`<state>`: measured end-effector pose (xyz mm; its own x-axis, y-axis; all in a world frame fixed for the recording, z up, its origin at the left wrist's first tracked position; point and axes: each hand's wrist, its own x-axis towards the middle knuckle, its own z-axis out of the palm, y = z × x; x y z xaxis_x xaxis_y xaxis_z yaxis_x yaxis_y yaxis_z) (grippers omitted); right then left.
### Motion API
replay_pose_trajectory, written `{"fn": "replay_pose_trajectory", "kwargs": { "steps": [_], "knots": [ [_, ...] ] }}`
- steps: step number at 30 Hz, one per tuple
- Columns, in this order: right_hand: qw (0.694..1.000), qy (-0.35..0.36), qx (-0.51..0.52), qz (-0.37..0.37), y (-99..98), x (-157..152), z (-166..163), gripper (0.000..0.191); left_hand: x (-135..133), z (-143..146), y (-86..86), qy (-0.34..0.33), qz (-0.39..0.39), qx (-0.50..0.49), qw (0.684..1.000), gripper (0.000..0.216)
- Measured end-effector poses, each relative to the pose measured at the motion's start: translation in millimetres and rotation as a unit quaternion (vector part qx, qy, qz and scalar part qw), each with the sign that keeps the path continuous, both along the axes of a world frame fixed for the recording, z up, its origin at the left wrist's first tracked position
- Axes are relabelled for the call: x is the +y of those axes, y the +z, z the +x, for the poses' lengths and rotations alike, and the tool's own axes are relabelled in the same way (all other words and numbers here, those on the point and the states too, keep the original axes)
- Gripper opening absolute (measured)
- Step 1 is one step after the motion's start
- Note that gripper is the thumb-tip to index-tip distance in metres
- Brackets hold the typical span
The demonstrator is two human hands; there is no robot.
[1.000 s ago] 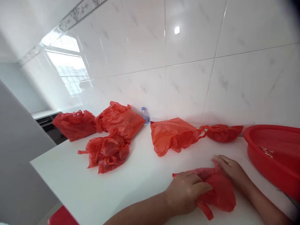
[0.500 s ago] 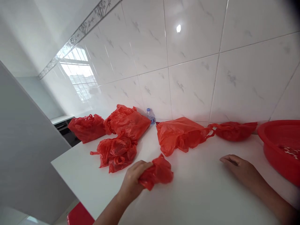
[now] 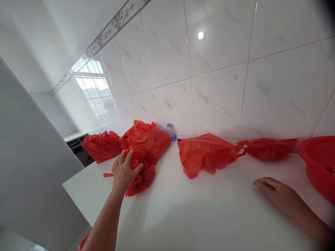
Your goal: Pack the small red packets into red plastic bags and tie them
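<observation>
My left hand (image 3: 125, 170) reaches over a crumpled red plastic bag (image 3: 142, 179) on the left of the white tabletop. Its fingers are spread across the bag, and its palm is hidden from me. Where the small bundle it carried ends and the bag under it begins, I cannot tell. My right hand (image 3: 274, 190) hovers low over or rests on the table at the right. Its fingers curl so that the tips meet the thumb, with no object visible in them. A flattened red plastic bag (image 3: 206, 153) with an open mouth lies between the hands.
Behind my left hand stand a bulky red bag (image 3: 154, 137) and another red bag (image 3: 102, 144). A small clear bottle (image 3: 171, 132) with a blue cap is by the tiled wall. At the right are a tied red bag (image 3: 272, 148) and a red plastic basin (image 3: 319, 177).
My left hand has moved left with the small crumpled red bag, from mid-table to the pile, and its fingers have spread. The right hand keeps its curled pose. The view has shifted slightly.
</observation>
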<state>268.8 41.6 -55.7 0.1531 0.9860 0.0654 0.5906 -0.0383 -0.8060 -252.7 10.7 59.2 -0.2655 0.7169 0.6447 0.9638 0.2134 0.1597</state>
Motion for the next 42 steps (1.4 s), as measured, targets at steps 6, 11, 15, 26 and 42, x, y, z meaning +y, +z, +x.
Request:
{"fn": "replay_pose_trajectory", "kwargs": {
  "steps": [6, 11, 15, 26, 42],
  "knots": [
    [1.000, -0.011, -0.011, -0.020, 5.1, -4, -3, 0.025, 13, -7, -61.1, 0.055, -0.118, -0.022, 0.991, 0.068],
    [1.000, -0.006, -0.017, 0.008, 16.2, -10, -11, 0.026, 17, -10, -63.4, 0.089, -0.094, -0.030, 0.991, 0.066],
    [0.999, -0.011, -0.011, 0.037, 21.3, -13, -19, 0.024, 12, -5, -58.2, 0.125, -0.059, -0.042, 0.989, 0.065],
    [0.945, 0.045, -0.195, 0.261, 15.4, 8, -122, 0.037, 15, 94, -59.3, -0.310, 0.112, 0.159, 0.931, 0.037],
    [0.933, 0.090, -0.136, 0.320, 29.3, -8, -134, 0.031, 101, 193, -89.5, -0.334, -0.151, -0.021, 0.930, 0.066]
  ]
}}
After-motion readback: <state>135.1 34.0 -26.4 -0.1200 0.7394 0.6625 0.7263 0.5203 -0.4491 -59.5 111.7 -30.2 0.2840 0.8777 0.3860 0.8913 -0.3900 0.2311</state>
